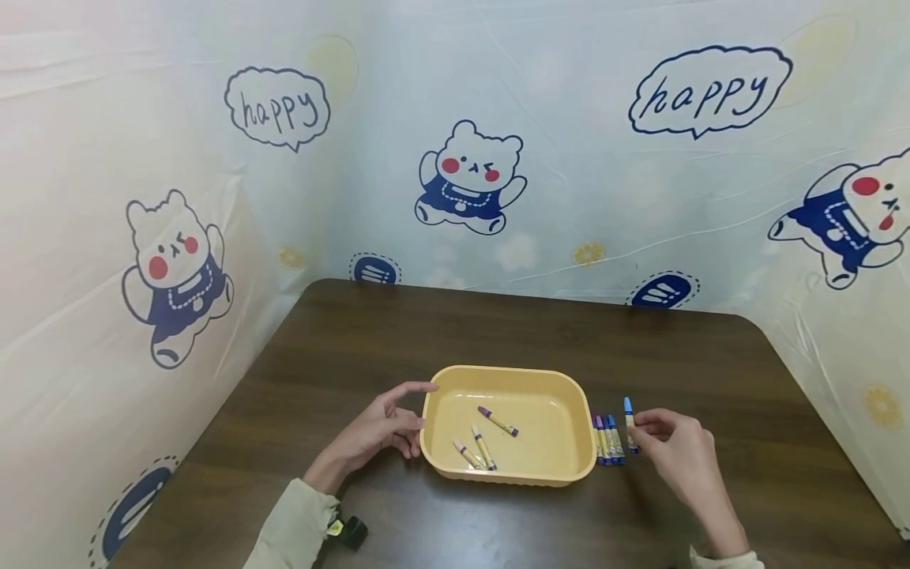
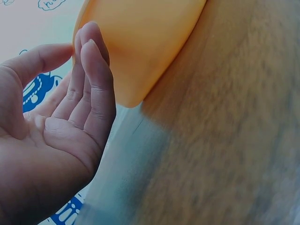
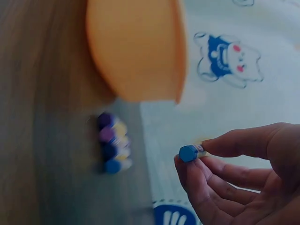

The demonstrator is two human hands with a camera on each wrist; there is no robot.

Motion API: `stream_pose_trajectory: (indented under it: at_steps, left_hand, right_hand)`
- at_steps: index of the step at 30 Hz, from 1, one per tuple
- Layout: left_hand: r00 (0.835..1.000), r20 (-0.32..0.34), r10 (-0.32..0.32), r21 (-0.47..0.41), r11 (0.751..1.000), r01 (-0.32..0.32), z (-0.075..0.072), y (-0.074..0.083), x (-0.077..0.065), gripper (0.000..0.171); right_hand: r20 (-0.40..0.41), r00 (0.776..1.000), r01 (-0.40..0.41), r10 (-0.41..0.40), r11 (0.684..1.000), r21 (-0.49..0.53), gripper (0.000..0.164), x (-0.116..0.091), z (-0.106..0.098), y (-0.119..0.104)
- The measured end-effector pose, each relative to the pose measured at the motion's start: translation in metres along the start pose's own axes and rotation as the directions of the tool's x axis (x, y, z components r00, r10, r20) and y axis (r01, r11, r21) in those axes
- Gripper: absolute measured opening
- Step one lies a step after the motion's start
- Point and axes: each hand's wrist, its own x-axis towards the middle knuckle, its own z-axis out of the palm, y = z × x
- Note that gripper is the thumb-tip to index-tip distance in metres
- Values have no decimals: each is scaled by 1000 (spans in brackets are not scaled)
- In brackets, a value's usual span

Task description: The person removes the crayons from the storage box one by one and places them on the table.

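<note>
My right hand [image 1: 678, 446] pinches a blue crayon [image 1: 629, 423] between thumb and fingers, to the right of a row of crayons [image 1: 607, 442]. The crayon's blue hexagonal end [image 3: 188, 153] faces the camera in the right wrist view. Those in the row lie side by side against the right side of a yellow plastic tray [image 1: 508, 477]. Inside the tray are three loose crayons, one dark-tipped crayon [image 1: 499, 423] apart from the other two. My left hand [image 1: 380, 431] touches the tray's left side, its fingers loosely extended at the rim and wall.
The tray stands on a dark wooden table [image 1: 455, 324]. A pale printed sheet [image 1: 569, 190] with cartoon bears hangs behind and on both sides. Under my left sleeve [image 1: 295, 518] a small black object [image 1: 353, 533] shows near the wrist.
</note>
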Motion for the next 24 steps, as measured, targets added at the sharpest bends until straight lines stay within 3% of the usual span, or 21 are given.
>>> stream_pose_trajectory:
  at_steps: [8, 14, 24]
  left_hand:
    - [1000, -2, -1, 4, 1000, 1, 1, 0, -1, 58]
    - [1000, 15, 13, 6, 1000, -13, 2, 1, 0, 57]
    - [1000, 13, 14, 6, 1000, -14, 0, 0, 0, 56]
  right_hand:
    - [109, 990, -85, 87, 996, -21, 18, 11, 13, 25]
    - [151, 985, -77, 88, 994, -79, 18, 16, 22, 35]
    - [178, 973, -143, 144, 990, -20, 20, 18, 26, 37]
